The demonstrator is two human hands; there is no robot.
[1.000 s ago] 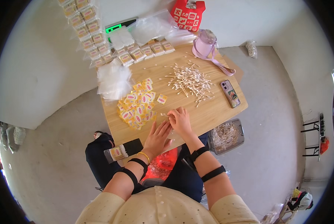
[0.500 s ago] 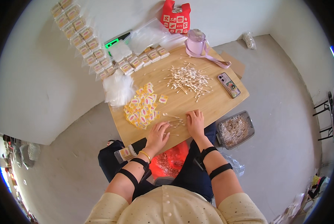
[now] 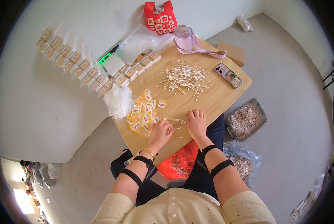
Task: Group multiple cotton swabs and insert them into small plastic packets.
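At the near edge of the wooden table, several loose cotton swabs [image 3: 179, 124] lie between my two hands. My left hand [image 3: 161, 133] is curled, its fingertips and thumb closed around the swabs' left ends. Next to their right ends rests my right hand [image 3: 196, 123], fingers stretched out on the tabletop, holding nothing. A heap of small yellow-and-white cards [image 3: 143, 115] lies just beyond my left hand. Farther back is a large loose pile of cotton swabs [image 3: 185, 78].
Clear plastic bags [image 3: 119, 100] and stacked swab packs [image 3: 126, 74] line the left side. A lilac bottle [image 3: 184, 39], a phone [image 3: 228, 75] and a red bag [image 3: 161, 19] are farther back. A grey swab bin [image 3: 248, 120] stands right; a red plastic bag [image 3: 179, 161] sits below the table.
My left fingers have curled inward around the swab ends, which now slant more. The right hand stays nearly in place. The whole view has shifted and tilted.
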